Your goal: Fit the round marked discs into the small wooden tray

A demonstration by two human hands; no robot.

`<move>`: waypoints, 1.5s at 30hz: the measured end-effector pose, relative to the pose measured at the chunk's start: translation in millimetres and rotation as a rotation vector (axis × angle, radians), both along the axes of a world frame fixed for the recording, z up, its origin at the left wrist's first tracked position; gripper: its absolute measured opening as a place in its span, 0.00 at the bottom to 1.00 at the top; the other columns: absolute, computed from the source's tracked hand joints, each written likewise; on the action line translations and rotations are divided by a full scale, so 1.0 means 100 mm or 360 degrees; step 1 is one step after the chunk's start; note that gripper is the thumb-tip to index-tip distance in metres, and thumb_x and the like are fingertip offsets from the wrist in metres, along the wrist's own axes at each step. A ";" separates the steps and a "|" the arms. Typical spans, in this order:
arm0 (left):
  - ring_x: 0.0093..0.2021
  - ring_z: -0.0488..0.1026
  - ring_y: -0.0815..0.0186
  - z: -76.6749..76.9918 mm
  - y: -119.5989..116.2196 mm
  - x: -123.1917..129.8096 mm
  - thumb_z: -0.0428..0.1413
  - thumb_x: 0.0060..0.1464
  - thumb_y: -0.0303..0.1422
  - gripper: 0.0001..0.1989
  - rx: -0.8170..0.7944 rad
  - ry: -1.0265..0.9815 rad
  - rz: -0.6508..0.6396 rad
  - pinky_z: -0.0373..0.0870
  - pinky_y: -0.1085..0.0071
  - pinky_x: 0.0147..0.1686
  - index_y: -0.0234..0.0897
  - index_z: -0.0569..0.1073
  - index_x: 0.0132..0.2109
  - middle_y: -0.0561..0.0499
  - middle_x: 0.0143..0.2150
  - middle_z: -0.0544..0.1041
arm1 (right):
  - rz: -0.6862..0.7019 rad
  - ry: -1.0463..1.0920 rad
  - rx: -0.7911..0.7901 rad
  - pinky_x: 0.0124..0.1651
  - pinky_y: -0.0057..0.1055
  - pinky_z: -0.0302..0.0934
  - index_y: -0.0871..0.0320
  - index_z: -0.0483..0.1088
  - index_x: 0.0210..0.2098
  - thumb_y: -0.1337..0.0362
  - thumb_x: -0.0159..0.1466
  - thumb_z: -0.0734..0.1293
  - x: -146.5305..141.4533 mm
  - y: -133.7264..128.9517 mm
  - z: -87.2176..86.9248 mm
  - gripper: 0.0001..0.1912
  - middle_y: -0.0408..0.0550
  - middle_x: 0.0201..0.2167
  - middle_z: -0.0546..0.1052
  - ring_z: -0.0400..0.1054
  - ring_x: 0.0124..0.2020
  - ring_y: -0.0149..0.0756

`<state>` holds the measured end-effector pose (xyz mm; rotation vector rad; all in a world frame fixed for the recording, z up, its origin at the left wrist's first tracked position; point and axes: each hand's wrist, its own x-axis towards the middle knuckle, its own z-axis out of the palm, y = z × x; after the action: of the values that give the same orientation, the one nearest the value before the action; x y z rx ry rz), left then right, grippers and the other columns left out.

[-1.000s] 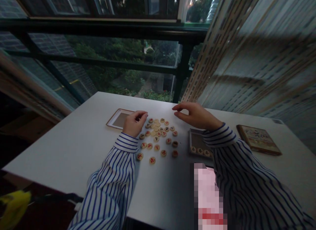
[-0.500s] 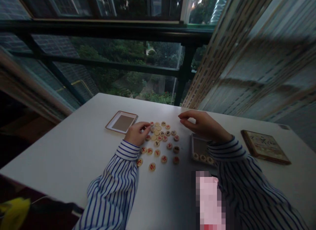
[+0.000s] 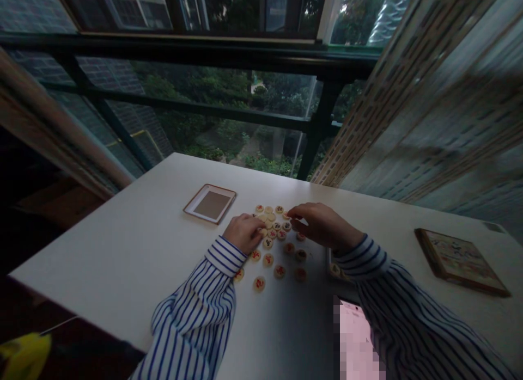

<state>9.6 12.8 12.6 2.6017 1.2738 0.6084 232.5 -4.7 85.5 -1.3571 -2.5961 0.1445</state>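
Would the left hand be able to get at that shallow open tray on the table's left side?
Probably yes: the left hand is just beside the tray, with only bare tabletop visible between them.

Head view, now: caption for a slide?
Two hands over round game pieces on a white table, open tray beyond.

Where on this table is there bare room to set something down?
Bare: left of the left tray; in front, between left sleeve and phone; between right sleeve and brown box. Crowded: among the round pieces, by left hand and right hand.
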 end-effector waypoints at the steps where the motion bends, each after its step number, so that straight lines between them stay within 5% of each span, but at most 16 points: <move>1: 0.42 0.69 0.59 0.00 -0.01 0.01 0.54 0.48 0.30 0.11 -0.0006 0.0038 0.0000 0.64 0.62 0.41 0.37 0.74 0.40 0.47 0.39 0.77 | 0.0007 -0.0018 -0.0004 0.37 0.27 0.58 0.58 0.70 0.40 0.65 0.60 0.60 -0.02 0.00 -0.01 0.11 0.49 0.34 0.76 0.69 0.34 0.33; 17: 0.42 0.69 0.58 -0.07 0.02 0.01 0.54 0.47 0.32 0.11 0.0003 0.0050 -0.0035 0.63 0.59 0.42 0.37 0.74 0.39 0.47 0.38 0.77 | 0.0039 0.0086 0.0034 0.36 0.26 0.57 0.58 0.69 0.39 0.66 0.61 0.59 -0.09 -0.01 -0.02 0.10 0.48 0.32 0.75 0.68 0.33 0.32; 22: 0.41 0.71 0.61 0.02 0.01 -0.02 0.57 0.45 0.32 0.11 -0.0120 -0.0564 0.0011 0.66 0.62 0.43 0.34 0.75 0.39 0.44 0.37 0.77 | 0.0050 0.0114 0.0027 0.36 0.26 0.56 0.58 0.69 0.38 0.66 0.61 0.59 -0.08 -0.03 0.02 0.10 0.48 0.32 0.75 0.68 0.33 0.32; 32: 0.31 0.74 0.65 0.20 0.02 -0.07 0.65 0.34 0.39 0.20 -0.1062 -0.1985 0.0352 0.70 0.68 0.35 0.34 0.76 0.36 0.47 0.33 0.79 | 0.0054 0.0160 0.0023 0.36 0.26 0.56 0.58 0.70 0.38 0.67 0.61 0.59 -0.10 -0.03 0.04 0.10 0.48 0.32 0.75 0.67 0.33 0.32; 45: 0.29 0.75 0.70 0.21 -0.02 -0.05 0.65 0.35 0.33 0.16 -0.1391 -0.2358 0.0312 0.72 0.73 0.35 0.35 0.75 0.35 0.51 0.31 0.79 | 0.0089 0.0204 0.0046 0.36 0.27 0.57 0.59 0.70 0.38 0.68 0.61 0.58 -0.12 -0.06 0.08 0.10 0.48 0.32 0.75 0.67 0.33 0.31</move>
<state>4.7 10.8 33.6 0.8205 0.8449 1.2370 220.8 -10.9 93.3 -1.2243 -2.5210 0.1952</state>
